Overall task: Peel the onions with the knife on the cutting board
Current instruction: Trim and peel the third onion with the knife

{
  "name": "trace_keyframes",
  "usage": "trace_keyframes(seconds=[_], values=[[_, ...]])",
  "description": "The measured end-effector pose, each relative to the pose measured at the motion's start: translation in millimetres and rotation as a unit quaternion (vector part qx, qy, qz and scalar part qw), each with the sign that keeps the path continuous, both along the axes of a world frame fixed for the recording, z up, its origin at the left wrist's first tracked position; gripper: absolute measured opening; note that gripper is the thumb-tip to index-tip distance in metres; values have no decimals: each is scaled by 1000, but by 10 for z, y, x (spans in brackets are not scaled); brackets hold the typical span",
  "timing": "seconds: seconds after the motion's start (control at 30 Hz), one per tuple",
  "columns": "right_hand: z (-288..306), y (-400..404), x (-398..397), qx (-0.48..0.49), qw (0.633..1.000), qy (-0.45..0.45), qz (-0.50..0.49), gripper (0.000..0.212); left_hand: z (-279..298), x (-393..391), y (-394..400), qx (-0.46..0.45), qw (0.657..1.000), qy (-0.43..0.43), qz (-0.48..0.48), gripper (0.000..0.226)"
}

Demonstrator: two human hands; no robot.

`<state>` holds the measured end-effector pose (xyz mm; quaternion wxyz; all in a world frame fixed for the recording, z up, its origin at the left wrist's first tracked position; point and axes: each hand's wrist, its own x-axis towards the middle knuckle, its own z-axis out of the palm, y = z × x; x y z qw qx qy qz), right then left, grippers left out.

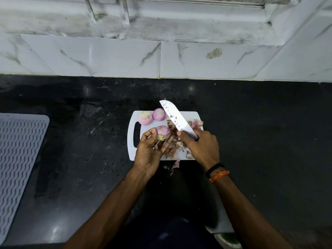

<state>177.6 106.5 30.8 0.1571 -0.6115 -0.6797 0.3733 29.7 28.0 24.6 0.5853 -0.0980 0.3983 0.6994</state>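
Nearest the body, the left hand [151, 151] curls its fingers and thumb around an onion [162, 133], lifted just above the near-left part of the cutting board [181, 155]. Beside it, the right hand [201, 144] grips the handle of the knife [177, 119], fingers wrapped tight (the handle is mostly hidden), with the blade slanting up and away to the left. Onion skins [175, 144] lie heaped on the board between the hands, and a few scraps [175, 165] spill over its near edge onto the dark table [260, 123]. Farther back, two peeled onions [151, 116] sit touching at the board's far-left corner. A ribbed mat [19, 151] lies well apart at the left edge; bare table stretches right.
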Motion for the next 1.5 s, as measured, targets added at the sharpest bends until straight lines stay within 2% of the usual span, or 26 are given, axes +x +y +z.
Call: trace_keyframes(seconds=[0.07, 0.2, 0.37, 0.47, 0.6, 0.87, 1.03, 1.17, 1.3, 1.4, 1.5], values=[[-8, 3, 8, -36, 999, 26, -10, 53, -11, -4, 4, 0, 1000, -7, 1, 8], [23, -3, 19, -45, 999, 5, 0, 22, -29, -6, 12, -5, 1000, -10, -1, 14], [37, -20, 13, -21, 1000, -1, 3, 26, -27, -17, 6, -17, 1000, -9, 0, 32], [17, -38, 21, -25, 1000, 9, -2, 50, -5, -23, 6, -18, 1000, 1, -2, 40], [14, -41, 28, 16, 999, -29, 1, 44, 24, -17, 11, -16, 1000, 1, -11, 39], [49, -8, -13, -50, 998, 23, -1, 28, 27, -1, 35, -4, 1000, 11, -25, 36], [103, 16, -19, -74, 996, 48, 3, 35, 8, -16, 16, -3, 1000, -5, -30, 26], [127, 15, -15, -66, 996, 65, -7, 33, 8, -34, 13, -8, 998, -20, -51, 54], [166, -6, -42, -43, 996, 78, -8, 8, -16, -36, 10, -6, 998, -16, -66, 54], [192, -45, -75, -16, 996, 83, 3, 27, 10, -29, 21, -5, 997, -14, -74, 47], [191, -66, -94, -3, 997, 74, 25, 32, 33, -35, 29, -23, 996, -6, -85, 48]])
